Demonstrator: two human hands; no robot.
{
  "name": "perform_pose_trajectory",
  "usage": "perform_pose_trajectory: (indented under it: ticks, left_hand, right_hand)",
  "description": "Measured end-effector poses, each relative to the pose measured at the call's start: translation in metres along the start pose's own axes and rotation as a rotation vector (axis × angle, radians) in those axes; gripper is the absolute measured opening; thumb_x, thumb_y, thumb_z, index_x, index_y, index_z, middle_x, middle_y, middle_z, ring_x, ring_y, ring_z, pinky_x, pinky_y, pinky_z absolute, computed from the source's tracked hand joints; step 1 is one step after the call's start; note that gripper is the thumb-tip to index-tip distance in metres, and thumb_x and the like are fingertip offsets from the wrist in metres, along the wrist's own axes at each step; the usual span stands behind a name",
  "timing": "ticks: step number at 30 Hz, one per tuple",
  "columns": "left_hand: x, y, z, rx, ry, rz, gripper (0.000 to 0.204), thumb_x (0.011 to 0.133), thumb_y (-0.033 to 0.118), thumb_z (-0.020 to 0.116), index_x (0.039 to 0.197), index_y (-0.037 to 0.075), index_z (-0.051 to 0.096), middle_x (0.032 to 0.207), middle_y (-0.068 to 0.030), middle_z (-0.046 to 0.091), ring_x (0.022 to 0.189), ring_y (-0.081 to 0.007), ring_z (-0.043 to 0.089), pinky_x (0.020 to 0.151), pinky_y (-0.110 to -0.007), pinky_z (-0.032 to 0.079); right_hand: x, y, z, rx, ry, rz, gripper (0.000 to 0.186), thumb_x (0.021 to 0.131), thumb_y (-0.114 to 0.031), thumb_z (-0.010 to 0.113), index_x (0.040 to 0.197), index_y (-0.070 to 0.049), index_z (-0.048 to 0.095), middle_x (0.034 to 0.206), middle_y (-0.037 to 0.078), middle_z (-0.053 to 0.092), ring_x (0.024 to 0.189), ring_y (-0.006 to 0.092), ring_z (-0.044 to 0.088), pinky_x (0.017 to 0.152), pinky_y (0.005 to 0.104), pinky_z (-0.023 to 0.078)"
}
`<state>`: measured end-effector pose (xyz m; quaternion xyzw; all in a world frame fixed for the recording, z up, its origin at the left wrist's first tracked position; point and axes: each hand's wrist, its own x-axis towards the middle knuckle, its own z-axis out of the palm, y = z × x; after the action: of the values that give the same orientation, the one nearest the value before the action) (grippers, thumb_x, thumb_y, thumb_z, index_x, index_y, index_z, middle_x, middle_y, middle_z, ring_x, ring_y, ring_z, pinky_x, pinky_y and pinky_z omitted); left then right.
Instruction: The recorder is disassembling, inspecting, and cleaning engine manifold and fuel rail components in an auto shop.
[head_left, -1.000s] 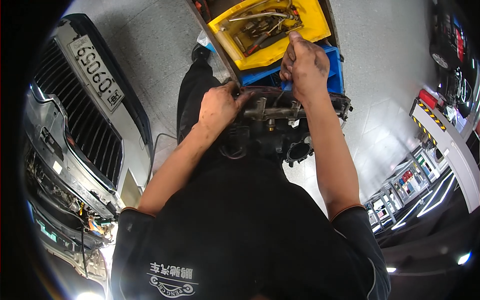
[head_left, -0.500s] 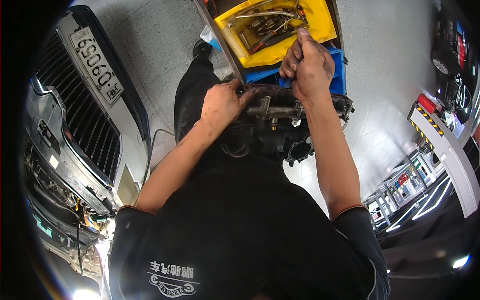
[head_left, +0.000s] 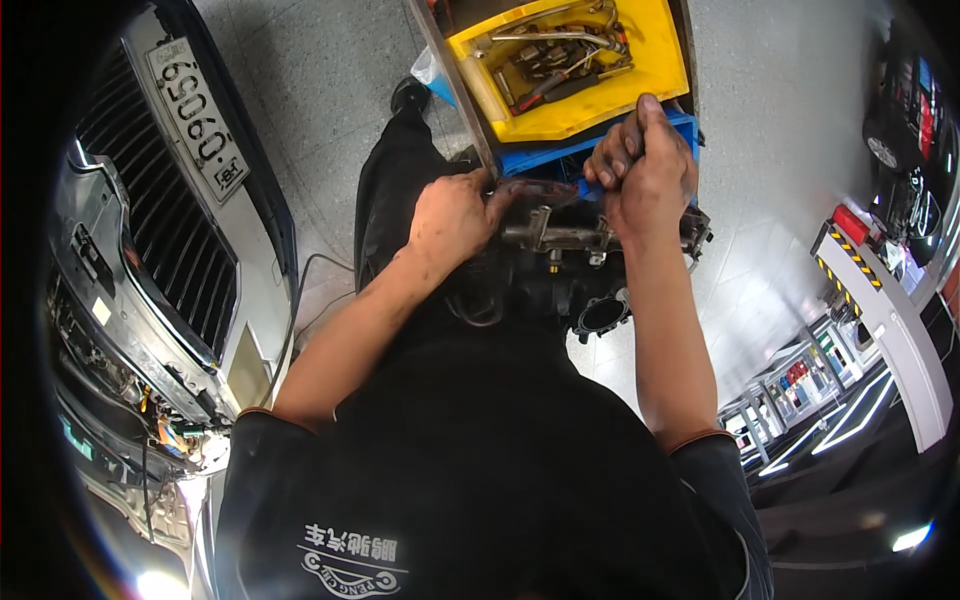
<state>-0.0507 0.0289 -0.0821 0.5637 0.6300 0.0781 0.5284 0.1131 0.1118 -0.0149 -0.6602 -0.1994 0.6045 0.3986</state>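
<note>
A dark, greasy intake manifold (head_left: 555,275) lies across my lap, with a metal rail (head_left: 560,236) along it and a round black port (head_left: 602,316) at its right. My left hand (head_left: 452,215) is closed on its left end, the thumb over the top edge and the fingers partly hidden. Above the right part of the manifold, my right hand (head_left: 645,175) is in a fist with the thumb up. A bit of blue (head_left: 591,189) shows beside its curled fingers; what it grips is hidden. Both hands are smudged with grease.
Just beyond the manifold, a yellow bin (head_left: 575,115) of metal fittings and tools stands on a cart with a blue bin (head_left: 535,158). A silver car front (head_left: 190,200) is at left, with a cable (head_left: 320,258) on the floor. A grey post (head_left: 895,325) curves at right.
My right hand has shifted slightly down and to the right, still in a fist. My left hand keeps its hold on the manifold. The bins appear a little lower and further right.
</note>
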Motion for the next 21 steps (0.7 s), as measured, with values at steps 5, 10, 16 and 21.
perform_pose_trajectory:
  ticks: [5, 10, 16, 21]
  left_hand:
    - [-0.001, -0.004, 0.005, -0.054, 0.018, 0.044, 0.033, 0.096, 0.027, 0.053, 0.082, -0.001, 0.06, 0.075, -0.0244, 0.061, 0.075, -0.0446, 0.06, 0.065, -0.049, 0.048]
    - [-0.006, -0.002, 0.0, -0.107, 0.061, 0.066, 0.025, 0.094, 0.02, 0.055, 0.078, 0.0, 0.057, 0.074, -0.0201, 0.06, 0.072, -0.0421, 0.059, 0.063, -0.048, 0.047]
    - [-0.007, -0.003, 0.0, -0.116, 0.029, 0.076, 0.02, 0.091, 0.018, 0.06, 0.078, 0.002, 0.055, 0.07, -0.0158, 0.056, 0.067, -0.0366, 0.059, 0.059, -0.044, 0.047]
    - [-0.006, -0.002, -0.003, -0.104, 0.004, 0.076, 0.018, 0.09, 0.017, 0.061, 0.08, 0.003, 0.055, 0.071, -0.0148, 0.056, 0.067, -0.0358, 0.059, 0.058, -0.043, 0.048]
  right_hand:
    - [0.016, -0.011, -0.005, 0.05, 0.032, 0.188, 0.039, 0.098, -0.031, 0.052, 0.067, -0.01, 0.04, 0.052, 0.003, 0.037, 0.044, 0.0161, 0.036, 0.047, 0.0331, 0.038]
    - [-0.024, -0.035, -0.011, 0.183, -0.302, -0.227, 0.047, 0.104, -0.04, 0.023, 0.067, -0.014, 0.036, 0.051, 0.002, 0.035, 0.043, 0.0159, 0.033, 0.056, 0.0347, 0.04]
    - [-0.03, -0.031, -0.008, 0.066, -0.371, -0.216, 0.043, 0.103, -0.04, 0.031, 0.069, -0.014, 0.04, 0.053, 0.004, 0.04, 0.047, 0.0176, 0.042, 0.061, 0.036, 0.04]
    - [-0.041, -0.034, -0.001, 0.025, -0.301, -0.174, 0.048, 0.1, -0.048, 0.038, 0.066, -0.014, 0.039, 0.053, 0.005, 0.042, 0.048, 0.0201, 0.045, 0.062, 0.0392, 0.04]
